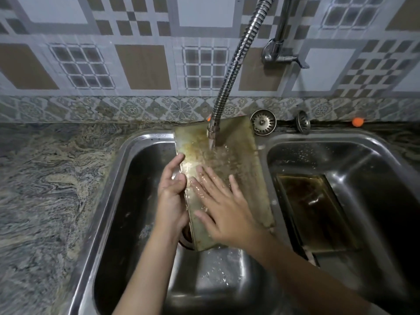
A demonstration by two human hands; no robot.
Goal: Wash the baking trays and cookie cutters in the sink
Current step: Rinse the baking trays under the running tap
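Marbled stone counter (50, 178), patterned wall tiles, double steel sink (109, 201); stained baking tray (238, 169) slants over the left basin, long axis running away toward the faucet (227, 87), left hand (172, 192) gripping its edge, right hand (222, 205) flat, fingers spread

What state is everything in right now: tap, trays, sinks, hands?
Faucet hose: running, water landing on the tray.
Baking tray: tilted under the stream, wet, stained.
Left hand: grips the tray's left edge.
Right hand: flat on the tray, fingers spread.
Second tray: lying in the right basin, brown-stained.
Left basin: wet.
Sink strainers: out, on the ledge.
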